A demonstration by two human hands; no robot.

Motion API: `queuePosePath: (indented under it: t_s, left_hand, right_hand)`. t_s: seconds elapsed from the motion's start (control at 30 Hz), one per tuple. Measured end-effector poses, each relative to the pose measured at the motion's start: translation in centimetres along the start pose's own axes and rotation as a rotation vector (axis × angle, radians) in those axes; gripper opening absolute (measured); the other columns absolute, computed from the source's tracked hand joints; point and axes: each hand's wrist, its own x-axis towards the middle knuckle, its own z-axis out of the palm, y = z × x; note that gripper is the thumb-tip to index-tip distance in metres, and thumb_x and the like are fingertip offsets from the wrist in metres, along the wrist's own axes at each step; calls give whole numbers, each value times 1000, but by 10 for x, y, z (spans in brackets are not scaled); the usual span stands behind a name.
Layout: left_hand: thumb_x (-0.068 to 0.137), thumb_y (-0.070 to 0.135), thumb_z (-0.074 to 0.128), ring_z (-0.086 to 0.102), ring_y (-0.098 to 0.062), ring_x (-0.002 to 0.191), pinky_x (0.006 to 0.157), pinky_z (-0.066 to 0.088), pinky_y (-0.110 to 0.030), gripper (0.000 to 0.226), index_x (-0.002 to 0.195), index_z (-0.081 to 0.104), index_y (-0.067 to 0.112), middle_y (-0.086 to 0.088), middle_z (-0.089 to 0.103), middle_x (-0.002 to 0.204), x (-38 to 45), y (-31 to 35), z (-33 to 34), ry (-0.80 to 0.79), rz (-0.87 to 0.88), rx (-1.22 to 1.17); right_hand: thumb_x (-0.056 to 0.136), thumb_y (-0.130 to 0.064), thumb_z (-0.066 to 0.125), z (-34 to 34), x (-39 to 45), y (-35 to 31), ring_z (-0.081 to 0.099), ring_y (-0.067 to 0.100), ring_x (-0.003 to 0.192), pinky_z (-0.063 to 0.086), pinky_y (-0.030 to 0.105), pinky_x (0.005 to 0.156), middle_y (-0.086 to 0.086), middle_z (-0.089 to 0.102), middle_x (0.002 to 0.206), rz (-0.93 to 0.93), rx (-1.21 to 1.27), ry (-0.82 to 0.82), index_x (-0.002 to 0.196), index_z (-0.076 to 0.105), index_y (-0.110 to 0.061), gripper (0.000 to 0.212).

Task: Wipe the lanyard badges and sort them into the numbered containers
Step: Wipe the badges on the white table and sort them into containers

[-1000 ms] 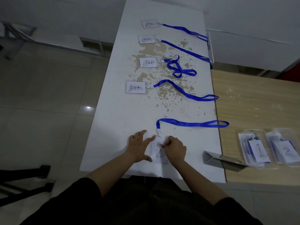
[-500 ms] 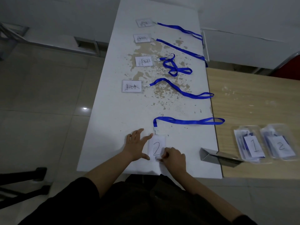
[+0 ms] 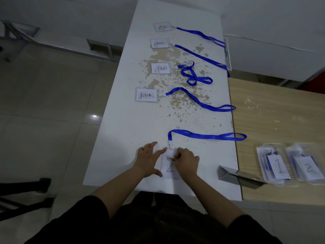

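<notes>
A clear badge holder with a card marked 2 [image 3: 168, 169] lies flat near the front edge of the white table [image 3: 126, 138]. Its blue lanyard [image 3: 205, 136] stretches to the right. My left hand [image 3: 149, 161] is spread flat beside the badge, with forefinger and thumb touching its left edge. My right hand [image 3: 187, 162] is curled over the upper part of the badge and pinches what looks like a small white wipe [image 3: 169, 156] against it. Clear container 1 [image 3: 260, 149] and container 2 [image 3: 318, 152] sit on the wooden table at right, each holding badges.
Several more scribbled badges lie in a row further up the table, the nearest [image 3: 146, 95] with its blue strap [image 3: 202, 103]. A bent metal piece [image 3: 226, 173] lies at the seam with the wooden table [image 3: 281, 111]. Dark tripod legs [image 3: 22, 189] stand on the floor at left.
My right hand has slid from the lower end of the badge up to its top end, now covering part of the 2. My left hand stays beside the badge.
</notes>
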Motion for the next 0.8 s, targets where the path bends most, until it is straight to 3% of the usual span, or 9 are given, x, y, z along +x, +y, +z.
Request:
queuePosePath:
  t_s: [0.1,0.3,0.47,0.63,0.8]
  left_hand:
    - [68,67,70,-5,-32,148,117,4,-52,110,152,3,44,-5,-8,161,-1,-1,0,6,-10,-18]
    - [63,70,72,3,-29,147,116,10,-51,111,150,9,45,-4,0,160,0,-3,1,63,0,-39]
    - [61,70,73,7,-25,146,114,13,-47,110,150,14,44,-3,5,160,-2,-4,2,104,9,-50]
    - [62,73,70,6,-26,146,115,12,-48,109,150,13,44,-3,4,160,-2,-5,0,93,19,-31]
    - [66,72,68,2,-28,147,116,10,-49,108,151,8,44,-5,-1,160,-3,-4,-1,65,23,8]
  right_hand:
    - [87,-24,61,-11,24,2,58,16,77,39,37,79,-8,59,77,158,84,45,73,55,-26,16]
    - [88,-44,63,12,3,-7,59,14,78,38,34,79,-9,58,77,-16,7,-38,74,52,-29,23]
    - [88,-32,64,-2,27,-6,59,14,78,36,33,77,-8,61,79,123,19,13,76,53,-29,16]
    - [89,-30,60,13,15,-20,59,15,80,35,33,78,-7,60,81,-8,-29,-36,77,55,-29,14]
    - [88,-30,60,0,16,-13,60,15,80,36,35,79,-7,61,79,60,16,-62,76,55,-28,14]
